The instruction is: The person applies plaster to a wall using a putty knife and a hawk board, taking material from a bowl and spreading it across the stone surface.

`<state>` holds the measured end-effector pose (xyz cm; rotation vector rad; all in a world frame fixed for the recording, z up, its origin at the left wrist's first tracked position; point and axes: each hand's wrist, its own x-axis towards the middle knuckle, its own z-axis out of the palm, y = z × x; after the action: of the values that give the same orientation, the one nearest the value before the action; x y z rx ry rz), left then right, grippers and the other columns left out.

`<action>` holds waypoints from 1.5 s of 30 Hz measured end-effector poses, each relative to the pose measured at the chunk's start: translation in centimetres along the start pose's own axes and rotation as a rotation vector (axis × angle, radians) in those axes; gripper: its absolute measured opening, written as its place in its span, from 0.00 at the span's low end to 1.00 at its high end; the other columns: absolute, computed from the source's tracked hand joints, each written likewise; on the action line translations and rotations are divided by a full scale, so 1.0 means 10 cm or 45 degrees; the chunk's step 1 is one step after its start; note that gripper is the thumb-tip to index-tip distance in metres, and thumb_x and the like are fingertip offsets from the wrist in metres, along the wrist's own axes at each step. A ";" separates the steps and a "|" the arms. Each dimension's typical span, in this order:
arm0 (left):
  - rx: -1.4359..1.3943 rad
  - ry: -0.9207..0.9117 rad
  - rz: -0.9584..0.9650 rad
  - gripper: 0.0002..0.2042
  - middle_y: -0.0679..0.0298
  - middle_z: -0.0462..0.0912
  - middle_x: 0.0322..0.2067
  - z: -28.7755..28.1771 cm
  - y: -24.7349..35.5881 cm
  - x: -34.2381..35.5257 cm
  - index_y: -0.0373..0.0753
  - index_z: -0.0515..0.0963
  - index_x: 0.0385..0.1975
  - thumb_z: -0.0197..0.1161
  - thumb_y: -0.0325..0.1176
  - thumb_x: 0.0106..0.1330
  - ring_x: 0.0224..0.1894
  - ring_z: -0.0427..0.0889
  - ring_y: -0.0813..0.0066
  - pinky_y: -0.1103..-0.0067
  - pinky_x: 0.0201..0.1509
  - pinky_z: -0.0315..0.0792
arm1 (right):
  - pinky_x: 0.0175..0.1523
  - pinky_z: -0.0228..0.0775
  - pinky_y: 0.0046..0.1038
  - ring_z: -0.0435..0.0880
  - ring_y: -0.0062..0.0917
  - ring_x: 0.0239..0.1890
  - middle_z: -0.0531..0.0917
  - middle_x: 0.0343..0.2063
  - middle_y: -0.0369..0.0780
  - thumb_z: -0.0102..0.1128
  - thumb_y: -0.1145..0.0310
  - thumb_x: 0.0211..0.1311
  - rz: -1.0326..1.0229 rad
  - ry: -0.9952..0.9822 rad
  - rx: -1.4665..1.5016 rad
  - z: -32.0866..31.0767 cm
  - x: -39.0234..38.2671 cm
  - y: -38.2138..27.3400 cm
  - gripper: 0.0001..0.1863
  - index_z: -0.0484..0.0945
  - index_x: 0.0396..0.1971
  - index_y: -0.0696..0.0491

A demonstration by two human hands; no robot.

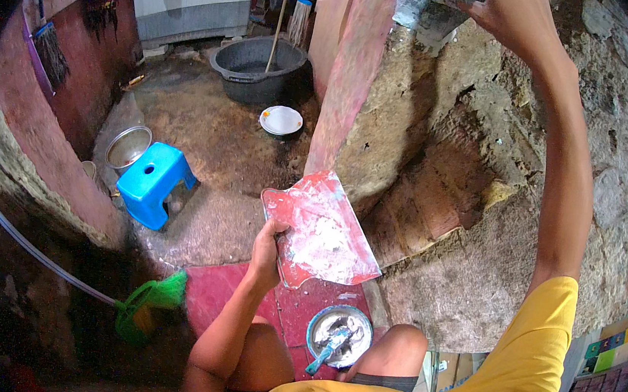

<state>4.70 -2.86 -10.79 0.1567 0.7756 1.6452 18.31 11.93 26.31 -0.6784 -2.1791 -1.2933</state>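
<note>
Red board: kinda bent-looking sheet (280,205), out in front of the body, low and left of the raised hand. White paste (328,242) sits mostly in the middle and toward the right side.
Board's long axis: slants from upper left to lower right, as far as the fisheye lets me judge.
Left hand: (267,258) way the nearer one, actually on the board. Thumb's over the left edge, closed down in a pinch; the other fingers are tucked out of sight underneath, so no clue how they're spread.
Right hand: (494,7) way up at the top, arm stretched along the rough wall (471,304). Fingers point left, next to a bluish-grey patch (413,6). Cut off by the frame, so honestly can't tell how open they are or if they've got hold of anything.
The gap that matters: paste to right-hand fingers, well apart, paste lying below and to the left.
Bowl: (310,333) below the board, near the right knee (403,347), blue-handled tool (324,356) lying in it at a slant, neither hand touching it.
</note>
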 end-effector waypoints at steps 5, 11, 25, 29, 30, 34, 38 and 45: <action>0.023 0.005 0.003 0.12 0.61 0.73 0.28 -0.03 -0.01 0.02 0.35 0.67 0.33 0.46 0.35 0.52 0.29 0.75 0.70 0.75 0.35 0.72 | 0.31 0.67 0.38 0.75 0.43 0.27 0.75 0.19 0.50 0.57 0.69 0.34 0.001 0.053 -0.069 -0.11 0.03 0.05 0.09 0.73 0.19 0.58; -0.011 0.006 -0.031 0.13 0.60 0.73 0.28 0.03 0.03 -0.03 0.34 0.67 0.33 0.46 0.35 0.52 0.28 0.76 0.69 0.74 0.33 0.73 | 0.30 0.67 0.37 0.76 0.42 0.26 0.75 0.17 0.48 0.59 0.65 0.36 0.098 -0.062 0.003 -0.26 -0.07 -0.02 0.12 0.74 0.19 0.57; 0.053 0.027 0.029 0.12 0.60 0.73 0.27 0.01 0.00 0.00 0.35 0.67 0.32 0.46 0.36 0.52 0.28 0.76 0.70 0.75 0.33 0.73 | 0.31 0.66 0.38 0.75 0.42 0.27 0.75 0.17 0.49 0.60 0.65 0.36 0.035 0.099 -0.051 -0.12 -0.03 0.15 0.13 0.74 0.22 0.57; 0.042 0.021 -0.003 0.13 0.60 0.73 0.27 -0.07 -0.03 0.06 0.34 0.67 0.32 0.46 0.36 0.52 0.28 0.76 0.70 0.75 0.33 0.73 | 0.30 0.67 0.37 0.76 0.42 0.26 0.75 0.17 0.48 0.59 0.66 0.35 0.043 -0.057 0.035 -0.22 -0.09 0.05 0.11 0.74 0.21 0.56; 0.041 0.040 0.002 0.13 0.60 0.73 0.27 -0.10 -0.03 0.05 0.34 0.67 0.32 0.46 0.36 0.52 0.28 0.76 0.70 0.75 0.33 0.73 | 0.30 0.67 0.37 0.76 0.42 0.26 0.75 0.17 0.48 0.59 0.66 0.35 0.006 -0.075 0.064 -0.15 -0.10 0.00 0.11 0.74 0.20 0.56; 0.035 0.029 -0.013 0.12 0.61 0.73 0.26 -0.02 -0.01 0.02 0.35 0.67 0.32 0.46 0.36 0.52 0.27 0.76 0.70 0.75 0.32 0.73 | 0.28 0.67 0.37 0.76 0.41 0.24 0.74 0.16 0.48 0.58 0.70 0.33 0.051 -0.154 -0.023 -0.08 -0.14 -0.01 0.11 0.73 0.21 0.57; 0.058 0.026 -0.003 0.12 0.61 0.73 0.26 -0.07 -0.02 0.06 0.35 0.67 0.32 0.46 0.36 0.52 0.27 0.76 0.70 0.74 0.32 0.73 | 0.28 0.66 0.37 0.75 0.41 0.24 0.74 0.16 0.48 0.57 0.69 0.32 0.018 -0.043 -0.069 0.01 -0.11 0.02 0.10 0.73 0.19 0.57; 0.029 0.002 0.011 0.13 0.60 0.73 0.27 -0.09 -0.03 0.06 0.34 0.67 0.33 0.45 0.36 0.52 0.28 0.76 0.70 0.74 0.33 0.73 | 0.30 0.67 0.37 0.76 0.41 0.26 0.74 0.16 0.48 0.58 0.68 0.33 0.103 0.153 0.018 -0.25 -0.15 0.01 0.09 0.73 0.18 0.57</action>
<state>4.32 -2.67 -11.86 0.1750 0.7957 1.6455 19.94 9.50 26.46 -0.6590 -2.0423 -1.2436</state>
